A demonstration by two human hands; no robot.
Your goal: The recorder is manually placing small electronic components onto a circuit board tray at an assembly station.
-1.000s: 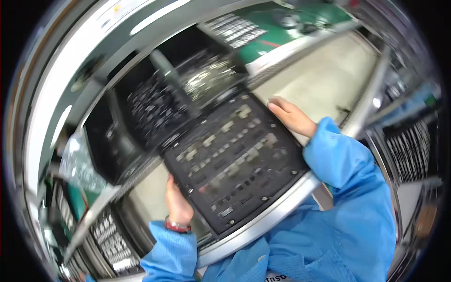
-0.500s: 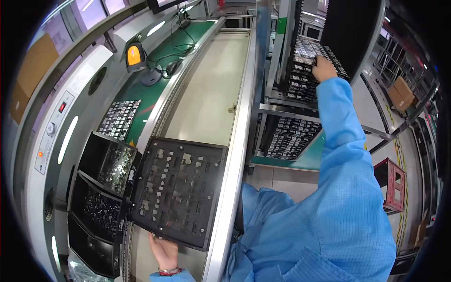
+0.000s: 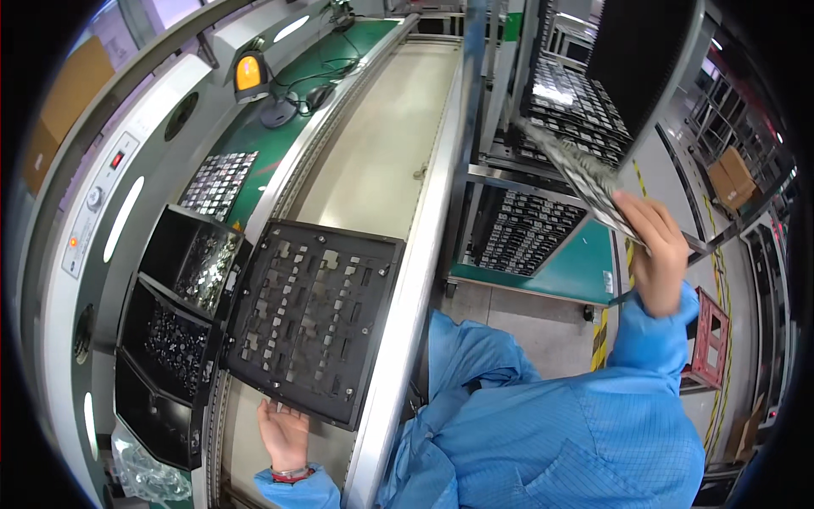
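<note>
A square tray [image 3: 370, 329] of matte black material, with slots and rows of small pale, dull-metallic pieces, lies flat across the cream surface [image 3: 373, 136] beside a smooth silvery rail [image 3: 400, 339]. Just beyond its left side sit angular, glossy black bins: the upper bin [image 3: 165, 239] contains shiny metallic bits, the middle bin [image 3: 140, 316] small dark ones. Crinkled clear plastic [image 3: 148, 468] bunches below them. The left hand [image 3: 285, 434] is palm up and loosely open, fingertips at the tray's near edge; whether they bear any weight I cannot tell. Off to the right, well apart from the tray, the right hand [image 3: 657, 250] is closed on one end of a thin, flat panel [image 3: 585, 182], tilted and blurred, its fine detail unreadable. Behind that panel, a metal-framed rack [image 3: 526, 179] bears stacked sheets [image 3: 564, 92] patterned in black and silvery rectangles. The blue sleeve [image 3: 577, 407] shows a fine woven grid.
</note>
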